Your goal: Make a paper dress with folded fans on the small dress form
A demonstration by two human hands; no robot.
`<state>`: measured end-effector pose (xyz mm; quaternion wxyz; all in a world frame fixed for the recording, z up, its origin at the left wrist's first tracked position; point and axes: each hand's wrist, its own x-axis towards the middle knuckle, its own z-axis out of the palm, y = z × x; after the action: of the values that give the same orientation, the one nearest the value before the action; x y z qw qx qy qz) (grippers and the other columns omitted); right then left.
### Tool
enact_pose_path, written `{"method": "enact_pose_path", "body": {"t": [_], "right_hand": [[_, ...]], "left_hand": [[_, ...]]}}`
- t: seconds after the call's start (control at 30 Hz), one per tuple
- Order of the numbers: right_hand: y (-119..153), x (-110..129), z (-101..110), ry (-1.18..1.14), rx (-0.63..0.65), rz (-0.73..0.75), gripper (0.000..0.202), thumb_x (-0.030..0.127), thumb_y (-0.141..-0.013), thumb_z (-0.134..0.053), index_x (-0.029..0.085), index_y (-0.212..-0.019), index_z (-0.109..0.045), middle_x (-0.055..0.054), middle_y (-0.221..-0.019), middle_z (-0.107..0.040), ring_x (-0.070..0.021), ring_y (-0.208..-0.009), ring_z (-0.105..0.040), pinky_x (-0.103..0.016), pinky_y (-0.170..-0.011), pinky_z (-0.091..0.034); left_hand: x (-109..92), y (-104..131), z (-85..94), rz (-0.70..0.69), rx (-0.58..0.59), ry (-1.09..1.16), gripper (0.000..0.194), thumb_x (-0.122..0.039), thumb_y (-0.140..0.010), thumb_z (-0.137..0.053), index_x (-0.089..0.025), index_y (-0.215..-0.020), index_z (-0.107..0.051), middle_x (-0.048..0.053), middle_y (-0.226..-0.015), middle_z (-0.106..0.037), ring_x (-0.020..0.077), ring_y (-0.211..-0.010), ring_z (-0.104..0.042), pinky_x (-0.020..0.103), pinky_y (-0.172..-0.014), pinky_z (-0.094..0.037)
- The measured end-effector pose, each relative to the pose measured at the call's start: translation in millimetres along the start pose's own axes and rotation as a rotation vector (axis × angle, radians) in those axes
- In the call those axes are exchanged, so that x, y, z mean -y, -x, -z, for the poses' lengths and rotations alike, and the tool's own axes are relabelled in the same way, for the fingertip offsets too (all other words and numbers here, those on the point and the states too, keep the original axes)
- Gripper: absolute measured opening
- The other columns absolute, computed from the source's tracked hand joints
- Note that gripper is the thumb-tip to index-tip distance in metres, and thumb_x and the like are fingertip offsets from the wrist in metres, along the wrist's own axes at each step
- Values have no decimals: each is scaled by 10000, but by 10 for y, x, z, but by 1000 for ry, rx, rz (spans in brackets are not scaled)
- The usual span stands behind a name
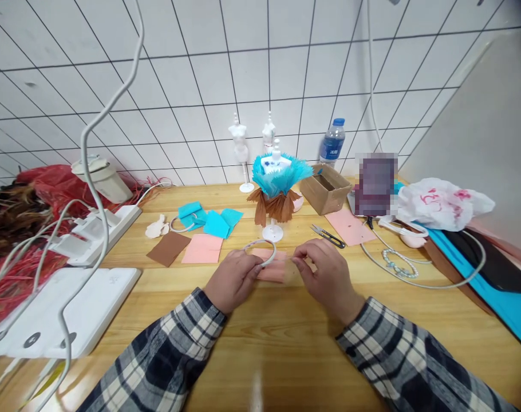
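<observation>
Your left hand [233, 280], at the centre of the frame, grasps a white ring [275, 252] between thumb and fingers by its lower left side. Being round, the ring has no long axis of its own; it shows as an oval, wider from left to right than top to bottom, with its opening turned up toward you. It is over a pink sheet [272, 274], whose longer direction runs left to right; whether the two touch, you cannot tell from here. Your right hand [324, 277], right of centre, is curled with thumb and forefinger brought close together, near the sheet's right end; whether something thin is caught between them cannot be told. Just above the ring in the frame stands a dress form [276, 165] in blue and brown ruffles, its long axis upright, on a round white base [272, 233]. Beyond your right hand lie snips [329, 236], slanting, blades toward the upper left and handles toward the lower right. Left of centre, blue pieces [217, 224] lie on the wooden table [260, 343].
</observation>
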<state>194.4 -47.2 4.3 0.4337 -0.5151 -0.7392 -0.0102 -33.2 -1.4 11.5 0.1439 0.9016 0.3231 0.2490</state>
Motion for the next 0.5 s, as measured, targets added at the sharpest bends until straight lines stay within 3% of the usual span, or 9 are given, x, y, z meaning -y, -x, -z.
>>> {"method": "enact_pose_path", "body": {"t": [0.2,0.3,0.37,0.43,0.5], "right_hand": [[37,105,-12,85,55,143,131,166,-936,-470,210,-836,-543,-60,-808,-621,-204,-779,-532,-340,-704,-432],[63,179,13,162,69,362,144,103,-898,-462,206,-890,-562,-64,-816,-628,-207,-765,-534,-350,-708,-446],[65,207,72,150,-7,452,155,83,-874,-486,202,-933,-565,-67,-830,-629,-207,-772,-539,-348,-719,-454],[52,213,139,58,-103,405,167,67,-862,-513,209,-936,-560,-57,-832,-621,-196,-787,-547,-332,-733,-455],[29,192,168,-112,-94,242,131,95,-878,-534,223,-895,-549,-35,-816,-605,-178,-782,-546,-317,-729,-446]], "left_hand": [[-57,8,-13,68,-96,-119,222,-290,-901,-459,-197,-782,-621,11,-595,-554,168,-597,-505,297,-607,-383],[-30,-14,1,242,-146,28,235,-316,-874,-473,-204,-709,-596,-16,-561,-539,142,-550,-492,260,-557,-381],[97,-12,86,389,-238,112,247,-335,-863,-475,-201,-687,-583,-20,-587,-565,139,-563,-508,250,-555,-394],[282,5,210,524,-444,98,259,-339,-867,-458,-194,-691,-580,-15,-605,-576,147,-585,-522,257,-571,-402],[453,22,307,545,-507,6,284,-357,-897,-457,-188,-727,-608,4,-667,-609,163,-661,-557,269,-629,-415]]}}
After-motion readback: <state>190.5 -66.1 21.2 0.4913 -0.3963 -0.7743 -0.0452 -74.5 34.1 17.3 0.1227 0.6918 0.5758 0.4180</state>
